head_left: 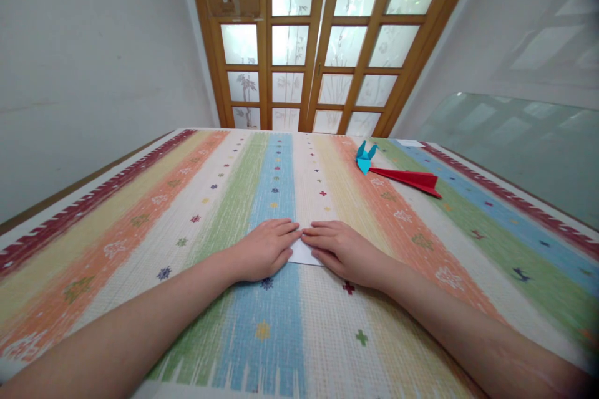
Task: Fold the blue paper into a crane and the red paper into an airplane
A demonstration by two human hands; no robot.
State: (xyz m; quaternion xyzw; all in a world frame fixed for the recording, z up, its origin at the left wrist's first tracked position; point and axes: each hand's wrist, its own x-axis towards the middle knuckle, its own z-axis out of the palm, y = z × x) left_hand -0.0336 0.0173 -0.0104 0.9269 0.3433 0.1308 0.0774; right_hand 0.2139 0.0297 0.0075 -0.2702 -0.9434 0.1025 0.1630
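Observation:
A small white sheet of paper (303, 254) lies flat on the striped tablecloth (196, 243) in front of me. My left hand (265, 249) rests palm down on its left part, fingers together and pointing right. My right hand (343, 250) presses its right part, fingers pointing left. The fingertips of both hands nearly meet over the paper's top edge. Most of the sheet is hidden under my hands.
A blue folded paper crane (364, 158) and a red folded paper plane (412, 179) lie at the far right of the table. A wooden door with frosted panes (318, 43) stands beyond the table. A glass panel (515, 143) leans at the right.

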